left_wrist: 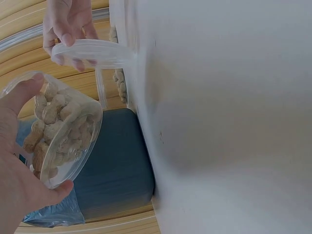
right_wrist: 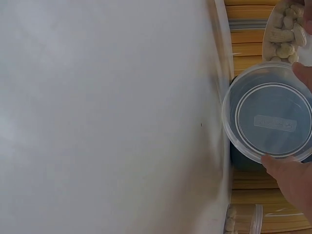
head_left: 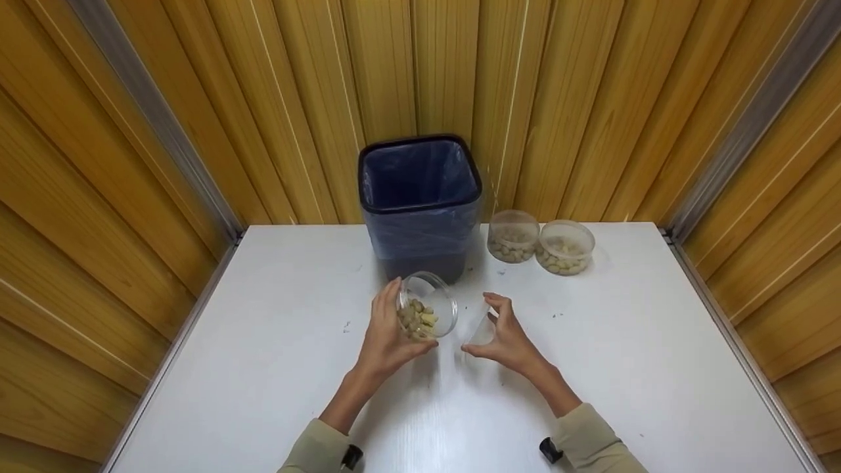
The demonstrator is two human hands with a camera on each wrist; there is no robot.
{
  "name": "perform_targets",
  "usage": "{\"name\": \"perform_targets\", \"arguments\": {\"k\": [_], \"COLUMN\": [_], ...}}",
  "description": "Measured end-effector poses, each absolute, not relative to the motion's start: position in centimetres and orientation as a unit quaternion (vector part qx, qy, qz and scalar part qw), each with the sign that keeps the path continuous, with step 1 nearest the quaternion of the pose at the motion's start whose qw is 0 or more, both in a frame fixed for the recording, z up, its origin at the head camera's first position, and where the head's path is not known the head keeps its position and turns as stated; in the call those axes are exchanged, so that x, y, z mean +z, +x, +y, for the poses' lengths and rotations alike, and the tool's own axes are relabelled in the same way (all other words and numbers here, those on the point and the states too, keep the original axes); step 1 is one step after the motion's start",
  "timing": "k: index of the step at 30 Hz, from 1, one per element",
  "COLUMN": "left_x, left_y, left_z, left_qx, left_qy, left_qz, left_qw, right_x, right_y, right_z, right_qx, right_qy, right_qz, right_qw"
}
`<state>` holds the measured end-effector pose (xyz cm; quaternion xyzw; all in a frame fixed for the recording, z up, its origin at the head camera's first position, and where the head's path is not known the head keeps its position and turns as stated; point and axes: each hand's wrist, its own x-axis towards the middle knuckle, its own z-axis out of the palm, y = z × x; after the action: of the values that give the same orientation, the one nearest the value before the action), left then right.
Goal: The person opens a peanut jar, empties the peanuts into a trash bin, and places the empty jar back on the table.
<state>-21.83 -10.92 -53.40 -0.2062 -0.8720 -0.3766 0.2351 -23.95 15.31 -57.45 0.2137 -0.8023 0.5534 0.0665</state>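
My left hand (head_left: 382,332) grips a clear round plastic tub (head_left: 445,309) by its side, thumb and fingers spread round the wall. The tub is tilted with its mouth towards the right, and unshelled peanuts (left_wrist: 53,112) lie inside it. A short gap to the right, my right hand (head_left: 514,341) holds a clear round lid (right_wrist: 275,109) by its edge between thumb and fingers. The lid stands nearly on edge, apart from the tub. Both hands are above the white table (head_left: 295,368), in front of the bin.
A dark bin (head_left: 420,243) with a bluish plastic liner stands open at the back middle of the table. Right of it are two clear tubs, one taller (head_left: 514,226) and one lower (head_left: 566,230), both with peanuts. Yellow wood-look panels (head_left: 295,98) wall the table's back and sides.
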Motion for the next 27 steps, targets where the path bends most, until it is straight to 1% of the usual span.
{"name": "perform_targets", "arguments": {"k": [4, 13, 19, 27], "left_x": [-53.5, -54.0, -54.1, -54.4], "left_y": [-21.8, -21.4, -21.3, -21.1], "left_z": [-11.1, -11.1, -10.9, -10.8], "left_qx": [-0.377, -0.391, -0.393, -0.403], "left_qy": [-0.203, -0.194, -0.189, -0.185], "left_qz": [-0.871, -0.871, -0.870, -0.869], "left_qw": [0.242, 0.226, 0.230, 0.220], "right_x": [-57.2, -55.9, -55.6, -56.0], "right_y": [-23.9, -24.0, -24.0, -23.8], "right_z": [15.7, 16.8, 17.5, 17.9], "right_qx": [0.535, 0.506, 0.474, 0.434], "right_qy": [0.194, 0.159, 0.167, 0.184], "right_qz": [-0.820, -0.848, -0.864, -0.881], "right_qw": [0.062, 0.004, -0.021, -0.046]}}
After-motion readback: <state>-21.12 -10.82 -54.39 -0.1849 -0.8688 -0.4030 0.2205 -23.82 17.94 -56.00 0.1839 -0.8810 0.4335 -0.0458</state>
